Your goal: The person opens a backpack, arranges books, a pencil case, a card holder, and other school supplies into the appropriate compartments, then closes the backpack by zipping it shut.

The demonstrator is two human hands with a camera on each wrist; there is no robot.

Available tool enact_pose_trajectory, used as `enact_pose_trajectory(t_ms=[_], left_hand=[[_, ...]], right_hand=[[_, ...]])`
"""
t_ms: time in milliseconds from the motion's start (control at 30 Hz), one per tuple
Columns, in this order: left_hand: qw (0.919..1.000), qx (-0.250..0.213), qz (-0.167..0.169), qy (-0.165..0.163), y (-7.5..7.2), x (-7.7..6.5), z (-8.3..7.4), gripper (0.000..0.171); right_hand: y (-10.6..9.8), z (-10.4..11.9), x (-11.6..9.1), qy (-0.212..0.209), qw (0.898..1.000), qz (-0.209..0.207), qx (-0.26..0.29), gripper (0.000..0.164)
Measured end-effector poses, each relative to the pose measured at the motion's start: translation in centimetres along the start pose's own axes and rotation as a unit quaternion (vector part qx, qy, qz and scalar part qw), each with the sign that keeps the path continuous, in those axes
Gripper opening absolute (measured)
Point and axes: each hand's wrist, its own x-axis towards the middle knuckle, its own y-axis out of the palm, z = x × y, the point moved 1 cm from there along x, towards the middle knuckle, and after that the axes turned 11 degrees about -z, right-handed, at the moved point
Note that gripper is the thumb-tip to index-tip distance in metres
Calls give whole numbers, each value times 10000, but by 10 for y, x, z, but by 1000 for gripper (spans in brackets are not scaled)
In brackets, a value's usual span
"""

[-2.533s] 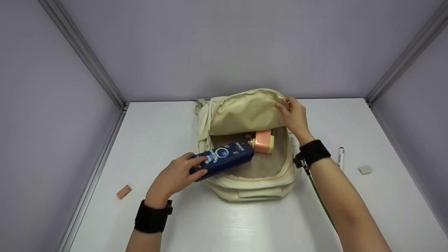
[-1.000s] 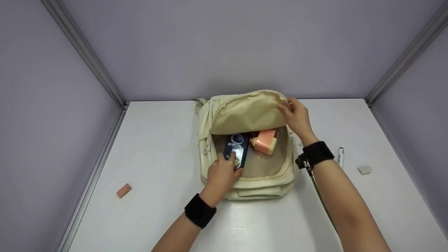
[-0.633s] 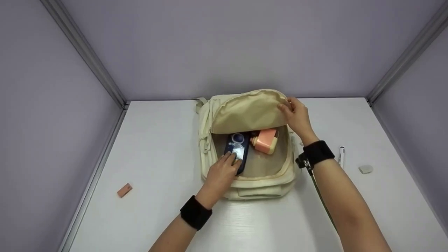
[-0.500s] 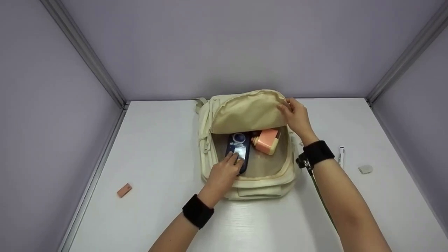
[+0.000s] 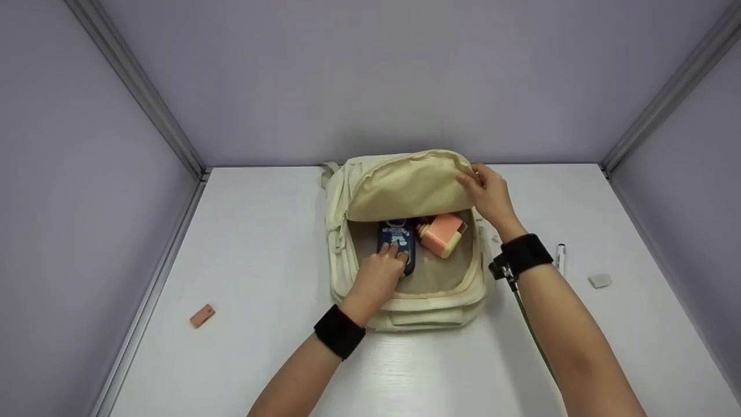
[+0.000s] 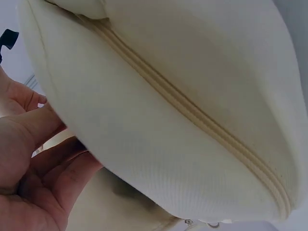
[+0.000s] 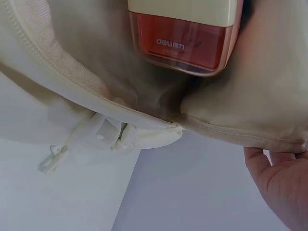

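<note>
A cream backpack [image 5: 428, 315] lies unzipped on the table. Its raised flap [image 5: 411, 191] has its right edge pinched by my right hand [image 5: 492, 197], thumb on the inner face. Inside the main compartment lies a dark blue pencil case [image 5: 398, 234] with an astronaut print, its far end under the flap. My left hand [image 5: 379, 278] reaches in over the near rim, fingertips resting on top of the case. To the case's right sits an orange and cream pencil sharpener [image 5: 443, 234], marked "deli" in the right wrist view. The backpack's fabric hides much in the left wrist view.
A pink eraser [image 5: 202, 315] lies on the white table [image 5: 260, 231] at the left. On the right are a white marker [image 5: 560, 258] and a grey-white eraser [image 5: 600, 281]. Panel walls [image 5: 376, 75] stand behind and at both sides.
My left hand carried the pencil case from over the backpack's left rim into the compartment, and it has slid slightly deeper. The sharpener has shifted and tilted. My right hand keeps its hold on the flap.
</note>
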Motion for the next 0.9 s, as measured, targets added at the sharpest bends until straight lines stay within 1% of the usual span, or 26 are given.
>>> enact_pose_trajectory(t_ms=[133, 233, 300, 467, 567, 667, 767, 833, 900], left_hand=[[9997, -31, -214, -60, 3, 7, 4, 32], [9995, -86, -307, -92, 5, 12, 7, 30], [9993, -25, -355, -115, 6, 13, 8, 31], [9983, 244, -506, -150, 8, 12, 9, 37], [9971, 335, -678, -106, 8, 9, 7, 33], [9944, 364, -990, 3, 7, 6, 4, 28], [9880, 344, -1493, 196, 4, 5, 1, 19], [9810, 246, -1898, 329, -1, 6, 1, 16], [9709, 110, -2354, 415, -9, 8, 1, 10]], right_hand=[[-1, 0, 0, 3, 10000, 38, 74, 33], [-1, 0, -1, -16, 9999, 58, 102, 32], [-1, 0, -1, -49, 9999, 24, 126, 32], [-1, -3, -2, -89, 9997, -69, 212, 29], [-1, -6, -4, -78, 9996, -100, 271, 26], [-1, -7, -6, -43, 9994, -90, 342, 25], [-1, -8, -8, -33, 9992, -89, 380, 25], [-1, -7, -9, -37, 9992, -100, 391, 25], [-1, -7, -9, -45, 9992, -113, 376, 25]])
